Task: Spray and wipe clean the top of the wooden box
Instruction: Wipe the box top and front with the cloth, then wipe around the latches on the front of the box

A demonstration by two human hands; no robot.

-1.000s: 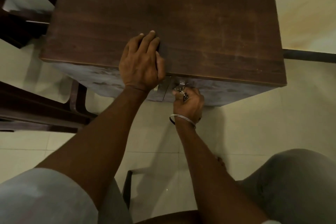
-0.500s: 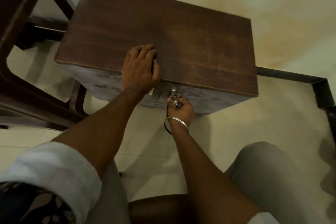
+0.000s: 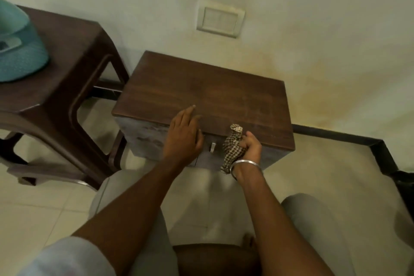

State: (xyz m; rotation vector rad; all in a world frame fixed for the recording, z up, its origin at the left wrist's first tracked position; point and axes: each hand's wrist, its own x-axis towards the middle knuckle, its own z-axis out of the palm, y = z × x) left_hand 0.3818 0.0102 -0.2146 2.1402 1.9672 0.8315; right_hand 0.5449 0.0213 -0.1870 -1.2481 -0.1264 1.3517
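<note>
Cloth (image 3: 233, 148) gripped tight in right hand (image 3: 252, 148) at box (image 3: 212, 96) front edge; left hand (image 3: 182, 139) flat on box top, fingers straight. Brace there; lift cloth onto top, wipe along grain.

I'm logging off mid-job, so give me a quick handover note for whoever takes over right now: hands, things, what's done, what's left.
Left hand: open, fingers straight, laid over the front edge of the wooden box.
Right hand: grips a bunched checked cloth at the box's front, beside the metal latch.
No spray bottle in view.
Done: the cloth is in hand. The top shows pale smears and no wet patch that I can make out.
Left: spray the top, then wipe it all over with the cloth.
</note>
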